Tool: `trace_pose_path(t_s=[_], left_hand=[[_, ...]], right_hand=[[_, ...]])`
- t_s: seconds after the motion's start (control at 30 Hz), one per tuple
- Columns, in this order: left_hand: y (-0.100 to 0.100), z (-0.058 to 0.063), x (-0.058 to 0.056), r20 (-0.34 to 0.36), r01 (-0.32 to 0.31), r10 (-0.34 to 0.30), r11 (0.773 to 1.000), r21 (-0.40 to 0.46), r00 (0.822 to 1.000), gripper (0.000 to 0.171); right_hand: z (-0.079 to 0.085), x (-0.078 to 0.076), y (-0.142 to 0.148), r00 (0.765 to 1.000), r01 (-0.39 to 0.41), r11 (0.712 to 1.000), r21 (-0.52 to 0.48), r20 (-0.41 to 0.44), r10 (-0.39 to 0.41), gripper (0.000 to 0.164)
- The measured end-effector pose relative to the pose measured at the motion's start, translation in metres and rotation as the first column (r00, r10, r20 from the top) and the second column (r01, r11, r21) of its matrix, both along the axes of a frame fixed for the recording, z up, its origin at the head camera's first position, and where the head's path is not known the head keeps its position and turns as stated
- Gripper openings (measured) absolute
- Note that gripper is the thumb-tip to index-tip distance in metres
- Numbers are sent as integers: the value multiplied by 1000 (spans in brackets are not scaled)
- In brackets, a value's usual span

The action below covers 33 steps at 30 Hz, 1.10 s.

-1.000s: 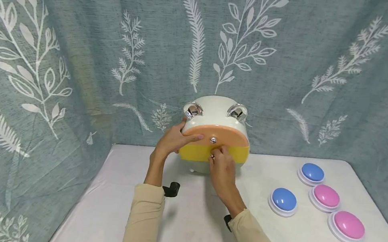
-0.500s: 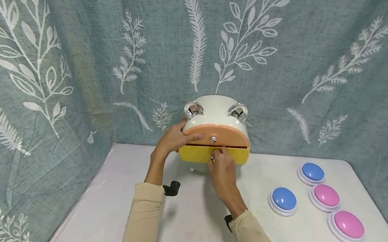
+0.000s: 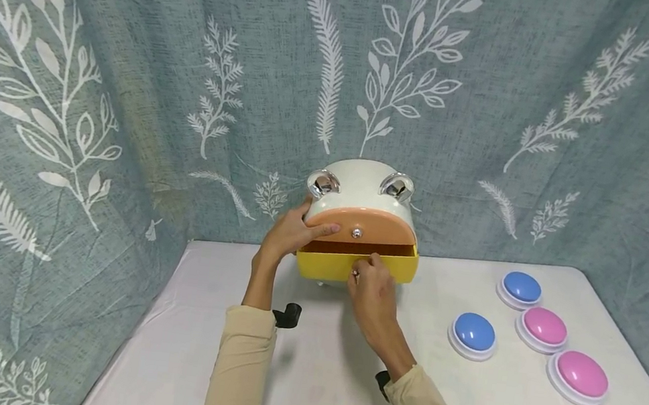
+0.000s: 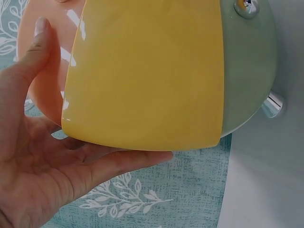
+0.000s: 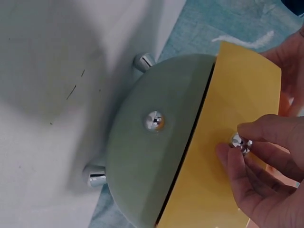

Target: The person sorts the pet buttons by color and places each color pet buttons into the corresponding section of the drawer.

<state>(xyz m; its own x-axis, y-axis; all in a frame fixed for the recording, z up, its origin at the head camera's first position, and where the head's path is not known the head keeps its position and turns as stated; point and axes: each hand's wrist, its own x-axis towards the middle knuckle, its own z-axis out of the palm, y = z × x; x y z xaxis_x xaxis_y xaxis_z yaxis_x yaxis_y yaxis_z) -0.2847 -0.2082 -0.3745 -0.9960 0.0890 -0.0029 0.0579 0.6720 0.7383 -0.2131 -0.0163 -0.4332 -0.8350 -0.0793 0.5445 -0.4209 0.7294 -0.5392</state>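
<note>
A rounded small drawer cabinet (image 3: 357, 183) with a white top and two silver rings stands at the back of the table. My left hand (image 3: 289, 233) holds its left side, thumb on the orange top drawer (image 3: 385, 228) and fingers along the side. The yellow middle drawer (image 3: 319, 266) is partly pulled out, and its dark inside shows. With my right hand (image 3: 374, 296) I pinch the drawer's silver knob (image 5: 240, 141) between thumb and fingers. Below it lies the green bottom drawer (image 5: 156, 156), flush, with its own silver knob (image 5: 155, 121).
To the right on the white table (image 3: 302, 382) sit two blue push buttons (image 3: 475, 332) and two pink push buttons (image 3: 583, 374) with white bases. A blue-green leaf-patterned curtain (image 3: 271, 88) stands close behind the cabinet and along the sides.
The yellow drawer was closed, then cracked open, and now stands further out. My right hand has drawn the knob toward me. The left hand has stayed on the cabinet.
</note>
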Motion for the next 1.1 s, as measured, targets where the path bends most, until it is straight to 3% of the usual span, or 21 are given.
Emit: trace_pose_path(t_s=[0.3, 1.1], left_hand=[[0, 1, 1, 12, 0, 0, 1000, 19, 1000, 108], [0, 1, 2, 26, -15, 14, 999, 29, 1000, 110]], right_hand=[[0, 10, 2, 999, 12, 1000, 12, -31, -11, 4], [4, 42, 8, 1000, -9, 999, 47, 12, 9, 8]])
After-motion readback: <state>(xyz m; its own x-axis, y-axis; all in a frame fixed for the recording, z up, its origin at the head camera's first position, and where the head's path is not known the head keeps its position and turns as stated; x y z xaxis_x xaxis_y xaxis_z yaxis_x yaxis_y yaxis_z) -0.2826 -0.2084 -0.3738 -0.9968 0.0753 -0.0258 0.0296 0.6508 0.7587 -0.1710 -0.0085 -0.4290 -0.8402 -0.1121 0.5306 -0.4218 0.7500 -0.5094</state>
